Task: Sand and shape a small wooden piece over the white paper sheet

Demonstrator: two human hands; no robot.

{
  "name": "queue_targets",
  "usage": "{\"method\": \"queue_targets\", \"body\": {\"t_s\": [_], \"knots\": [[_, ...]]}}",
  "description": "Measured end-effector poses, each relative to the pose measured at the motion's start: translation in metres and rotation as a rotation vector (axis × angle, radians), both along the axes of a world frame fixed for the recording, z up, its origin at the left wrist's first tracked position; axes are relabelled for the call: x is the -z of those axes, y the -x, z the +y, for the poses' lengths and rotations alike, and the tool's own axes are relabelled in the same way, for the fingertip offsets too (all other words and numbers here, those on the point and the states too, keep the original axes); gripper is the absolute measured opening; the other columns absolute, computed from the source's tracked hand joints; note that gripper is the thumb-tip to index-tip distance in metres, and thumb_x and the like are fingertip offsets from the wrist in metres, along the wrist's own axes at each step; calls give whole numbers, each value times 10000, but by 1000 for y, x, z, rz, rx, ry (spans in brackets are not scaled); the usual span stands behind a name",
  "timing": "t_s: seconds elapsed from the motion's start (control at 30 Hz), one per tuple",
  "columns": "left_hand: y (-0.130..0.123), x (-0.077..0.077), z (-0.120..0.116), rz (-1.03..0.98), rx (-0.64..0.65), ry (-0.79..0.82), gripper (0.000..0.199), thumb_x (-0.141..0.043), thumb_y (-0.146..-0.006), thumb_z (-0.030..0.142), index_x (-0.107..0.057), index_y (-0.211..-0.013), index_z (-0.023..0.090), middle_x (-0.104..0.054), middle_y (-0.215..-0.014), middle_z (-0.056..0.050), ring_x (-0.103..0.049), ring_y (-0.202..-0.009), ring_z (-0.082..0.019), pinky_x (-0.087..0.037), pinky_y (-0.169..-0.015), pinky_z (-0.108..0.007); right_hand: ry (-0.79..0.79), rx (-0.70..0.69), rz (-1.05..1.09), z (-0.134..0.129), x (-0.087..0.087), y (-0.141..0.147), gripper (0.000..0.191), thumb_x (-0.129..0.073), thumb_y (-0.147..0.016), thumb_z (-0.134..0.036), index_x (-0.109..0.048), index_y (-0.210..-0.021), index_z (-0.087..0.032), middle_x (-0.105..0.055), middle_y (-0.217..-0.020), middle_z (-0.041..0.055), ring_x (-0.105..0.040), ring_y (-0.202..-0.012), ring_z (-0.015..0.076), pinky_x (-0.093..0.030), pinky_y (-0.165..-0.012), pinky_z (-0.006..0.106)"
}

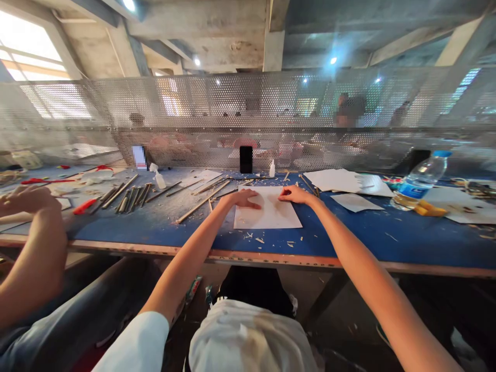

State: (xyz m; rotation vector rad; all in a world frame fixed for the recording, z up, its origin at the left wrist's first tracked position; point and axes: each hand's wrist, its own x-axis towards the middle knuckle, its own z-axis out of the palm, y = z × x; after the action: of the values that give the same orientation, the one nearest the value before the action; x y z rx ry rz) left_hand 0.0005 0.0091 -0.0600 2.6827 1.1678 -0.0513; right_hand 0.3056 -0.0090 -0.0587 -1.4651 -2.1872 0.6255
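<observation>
A white sheet (pixel 267 214) lies on the blue tabletop in front of me. My left hand (pixel 247 199) rests flat on its upper left part, fingers spread and pointing right. At the sheet's upper right edge is my right hand (pixel 291 195), its fingers drawn together in a pinch; whatever they may hold is too small to make out. Thin wooden sticks (pixel 197 207) lie to the left of the sheet, and pale shavings (pixel 259 240) are scattered between it and the table's front edge.
A black phone (pixel 246 159) and a small white bottle (pixel 272 169) stand behind the sheet. To the right are more papers (pixel 349 182) and a plastic bottle (pixel 422 178). Another person's arm (pixel 42 237) is at the left, near a red-handled tool (pixel 84 206). A perforated screen (pixel 209 113) rises behind.
</observation>
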Motion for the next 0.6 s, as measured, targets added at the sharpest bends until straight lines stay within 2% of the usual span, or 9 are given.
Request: {"method": "queue_targets", "body": {"t_s": [0.1,0.23,0.37,0.53,0.6], "knots": [[0,3,3,9,-8,-11,890,-672,-955,714,-423,-1696,287,-456,-1719,-94,-418,-1556,-376,-332,-1277,-469,-61,39,22,2,2,-1,241,-857,-796,-395,-708,-766,-208,-797,-872,75,-708,-848,240,-547,-841,351],[0,7,8,6,-1,-13,904,-670,-950,729,-421,-1698,287,-456,-1719,-94,-418,-1556,-372,-323,-1280,-463,4,-19,30,4,5,-2,228,-838,-806,-395,-714,-780,-206,-793,-842,70,-702,-817,235,-545,-800,341],[0,7,9,14,-1,-14,913,-678,-938,738,-404,-1704,324,-460,-1720,-68,-413,-1560,-356,-314,-1285,-450,-85,17,33,4,5,-3,263,-847,-800,-429,-699,-781,-213,-801,-869,71,-707,-836,237,-543,-813,343],[-1,4,5,24,-4,-12,904,-673,-960,709,-422,-1697,252,-421,-1739,-115,-406,-1564,-377,-319,-1284,-466,7,-47,18,5,6,-4,220,-830,-816,-388,-701,-794,-212,-790,-847,62,-710,-815,232,-544,-800,334],[-1,2,2,23,-4,-9,899,-671,-968,705,-427,-1694,233,-415,-1739,-129,-401,-1566,-381,-321,-1285,-471,-20,-26,17,5,7,-4,205,-823,-832,-371,-699,-808,-209,-797,-873,70,-714,-830,235,-544,-807,335]]}}
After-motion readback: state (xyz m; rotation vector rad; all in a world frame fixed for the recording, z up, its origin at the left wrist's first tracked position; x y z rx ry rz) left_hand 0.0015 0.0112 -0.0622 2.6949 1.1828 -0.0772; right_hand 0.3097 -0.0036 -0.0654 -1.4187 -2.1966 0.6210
